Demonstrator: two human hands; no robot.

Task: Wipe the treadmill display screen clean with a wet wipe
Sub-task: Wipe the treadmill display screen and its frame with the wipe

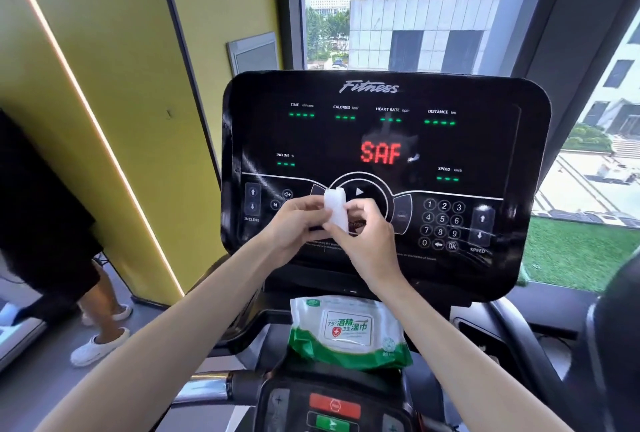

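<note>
Wipe [335, 208]: white, folded into a narrow strip, roughly upright. Pinched between left hand [298, 223] and right hand [367, 234], in front of the lower centre of the screen [381, 133].

Screen: glossy black panel, lit. Red "SAF" at centre, green dashes under each readout label.

Pack [349, 331]: green and white, flap closed, lying just near of the screen.

head view, looking down, close to console [381, 140]
</note>
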